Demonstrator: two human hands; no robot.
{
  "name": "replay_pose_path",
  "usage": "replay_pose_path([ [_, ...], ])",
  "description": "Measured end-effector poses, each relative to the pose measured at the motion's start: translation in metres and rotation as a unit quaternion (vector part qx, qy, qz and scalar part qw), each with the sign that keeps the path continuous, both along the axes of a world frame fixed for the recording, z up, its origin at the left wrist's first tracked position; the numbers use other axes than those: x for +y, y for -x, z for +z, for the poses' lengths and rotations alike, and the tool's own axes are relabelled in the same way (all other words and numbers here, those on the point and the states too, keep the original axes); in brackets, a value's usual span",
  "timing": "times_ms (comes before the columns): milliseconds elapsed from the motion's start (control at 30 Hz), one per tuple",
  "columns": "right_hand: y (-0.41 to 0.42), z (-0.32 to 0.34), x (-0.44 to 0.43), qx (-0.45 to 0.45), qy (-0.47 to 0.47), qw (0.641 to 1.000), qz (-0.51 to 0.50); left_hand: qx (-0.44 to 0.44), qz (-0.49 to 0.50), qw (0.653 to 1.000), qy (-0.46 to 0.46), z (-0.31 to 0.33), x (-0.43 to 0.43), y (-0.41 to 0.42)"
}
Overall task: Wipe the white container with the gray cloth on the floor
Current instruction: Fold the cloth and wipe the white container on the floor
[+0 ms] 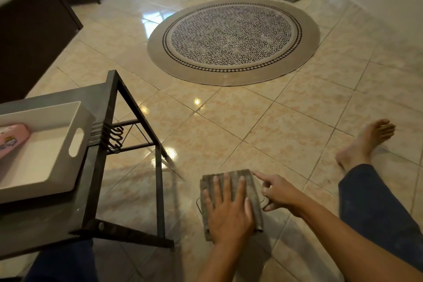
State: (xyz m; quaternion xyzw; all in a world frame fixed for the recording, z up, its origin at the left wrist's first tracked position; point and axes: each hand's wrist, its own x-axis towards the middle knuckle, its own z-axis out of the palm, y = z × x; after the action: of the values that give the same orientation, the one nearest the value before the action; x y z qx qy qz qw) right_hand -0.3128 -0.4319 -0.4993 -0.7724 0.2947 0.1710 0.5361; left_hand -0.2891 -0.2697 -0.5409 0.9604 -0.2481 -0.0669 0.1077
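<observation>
Glossy beige floor tiles (263, 126) carry the scene. On them the left hand (229, 210) is pressed flat, fingers spread, on the folded gray cloth (248, 184); the right hand (278, 192) is loosely curled at its right edge, forefinger extended, nothing gripped. Soft, limp, ribbed fabric is judged light and best pinched at an edge. The white container (45, 151), rigid, smooth, with a handle slot, is seen on the dark metal-framed table (96, 167), near its right edge, beside a pink case (11, 139).

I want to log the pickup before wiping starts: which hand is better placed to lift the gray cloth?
Probably the left hand: it lies flat, palm down, on the gray cloth. The right hand only touches its right edge with its fingertips.
</observation>
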Motion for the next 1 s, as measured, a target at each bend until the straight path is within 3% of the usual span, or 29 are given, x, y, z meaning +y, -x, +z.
replay_pose_path([
  [133,0.004,-0.006,0.004,-0.004,0.015,0.999,-0.046,0.009,0.053,0.998,-0.011,0.005,0.009,-0.027],
  [233,-0.003,0.001,-0.004,0.006,0.045,0.999,0.018,0.005,0.087,0.996,-0.002,0.004,0.026,-0.021],
  [333,-0.032,0.013,-0.017,0.031,0.053,0.989,0.133,-0.011,0.007,1.000,0.011,0.000,0.013,-0.012],
  [400,-0.044,0.015,-0.022,0.046,0.039,0.986,0.157,-0.013,-0.031,0.999,0.001,0.001,0.010,-0.020],
  [567,-0.044,0.011,-0.024,0.053,0.021,0.988,0.142,0.006,0.115,0.993,-0.005,0.004,0.028,-0.022],
  [700,-0.042,0.008,-0.026,0.037,-0.010,0.990,0.135,-0.018,-0.013,1.000,-0.008,0.000,-0.004,-0.009],
  [900,-0.035,0.004,-0.021,0.030,-0.021,0.995,0.097,-0.008,0.097,0.995,0.005,0.002,0.012,-0.013],
  [1000,-0.035,0.006,-0.021,0.016,-0.031,0.994,0.102,0.000,-0.029,1.000,-0.009,-0.001,-0.009,0.004],
])
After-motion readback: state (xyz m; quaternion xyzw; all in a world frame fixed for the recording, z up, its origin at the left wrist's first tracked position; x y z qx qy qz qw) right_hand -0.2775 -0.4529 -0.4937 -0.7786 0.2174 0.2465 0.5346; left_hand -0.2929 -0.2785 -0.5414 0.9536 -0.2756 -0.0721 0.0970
